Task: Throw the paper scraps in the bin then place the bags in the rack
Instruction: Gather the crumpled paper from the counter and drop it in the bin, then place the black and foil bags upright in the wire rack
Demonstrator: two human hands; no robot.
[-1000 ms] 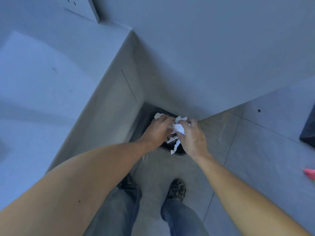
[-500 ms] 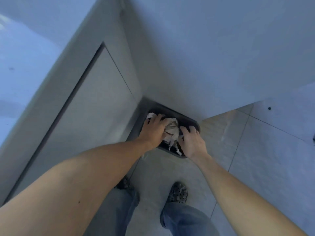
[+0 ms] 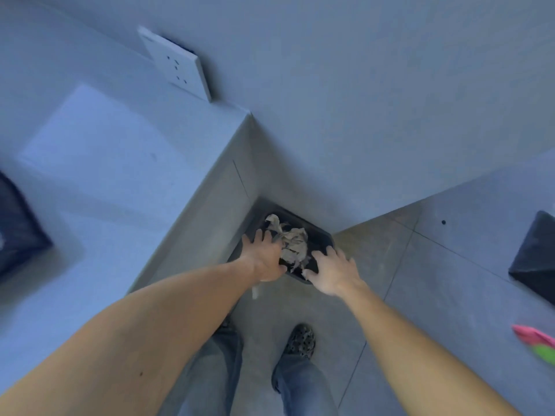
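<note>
**Both hands spread over the bin, scraps inside**

Head view: a dark bin (image 3: pixel 322 240) stands on the tiled floor (image 3: pixel 420 295), tucked into the corner where the grey cabinet front (image 3: pixel 207 229) meets the wall (image 3: pixel 360 115). The paper scraps (image 3: pixel 292 243) lie crumpled in a heap inside it. The left hand (image 3: pixel 264 255) reaches over the bin's near left edge, fingers spread apart, its fingertips against the heap and gripping nothing. The right hand (image 3: pixel 333 270) hovers over the near right corner of the bin, fingers splayed and empty, just beside the scraps. Both bare forearms stretch down from the bottom of the view. Below them are jeans and one patterned shoe (image 3: pixel 300 340) on the floor. The pale tabletop (image 3: pixel 90 163) fills the left side, with a white socket plate (image 3: pixel 177 66) on the wall above it. A dark object (image 3: pixel 537 259) sits at the right edge, and something pink and green (image 3: pixel 537 343) lies near it on the floor.
</note>
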